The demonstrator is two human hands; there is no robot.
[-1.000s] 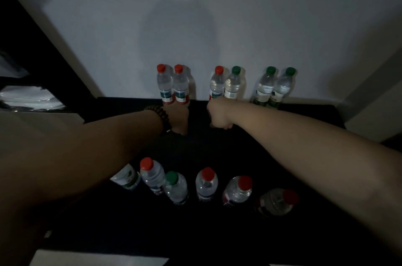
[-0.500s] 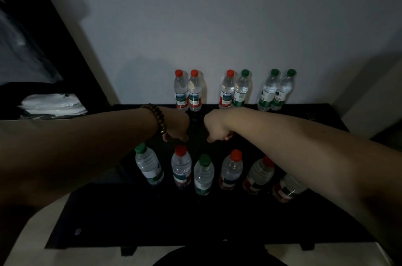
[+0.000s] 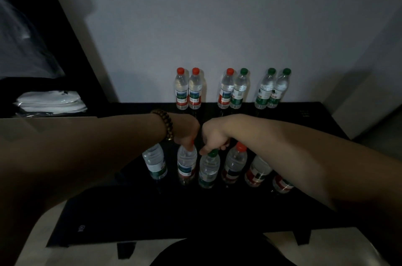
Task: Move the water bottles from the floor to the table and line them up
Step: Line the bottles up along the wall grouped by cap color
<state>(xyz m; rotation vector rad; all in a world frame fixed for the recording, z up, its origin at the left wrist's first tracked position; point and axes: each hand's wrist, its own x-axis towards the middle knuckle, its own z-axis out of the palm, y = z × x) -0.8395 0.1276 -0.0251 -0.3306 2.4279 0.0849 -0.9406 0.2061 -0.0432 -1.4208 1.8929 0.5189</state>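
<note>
Wall (image 3: pixel 217 15): pale and plain, fills the upper half of the head view; lighting is dim
Worktop (image 3: pixel 152 218): black and glossy, far edge against the wall, near edge and two legs visible over a pale floor (image 3: pixel 32 244)
Shelf (image 3: pixel 32 83): dark unit to the left of the worktop, holding a white folded bundle (image 3: pixel 52 101) in clear wrap
Forearms: both reach in from the near corners and meet over the middle of the worktop
Back row (image 3: pixel 239 89): six water bottles upright on the worktop along the wall, in three touching pairs; caps left to right are red, red, red, green, green, green
Front row (image 3: pixel 235 163): six water bottles on the worktop near the middle, side by side and well apart from the back row; the leftmost has its top hidden by the left forearm, the two rightmost are partly hidden by the right forearm
Left hand (image 3: pixel 187 133): fingers curled down around the top of the red-capped bottle (image 3: pixel 186 164), second from left in the front row; only a sliver of its cap shows
Right hand (image 3: pixel 214 137): fingers curled, pinching the cap of the green-capped bottle (image 3: pixel 208 170), third from left, just beside the other held bottle
Hand spacing: knuckles nearly touching, a narrow gap between them
Bottle bases: whether either held bottle is lifted off the worktop, cannot tell
Bracelet (image 3: pixel 167 124): dark beads around the left wrist
</note>
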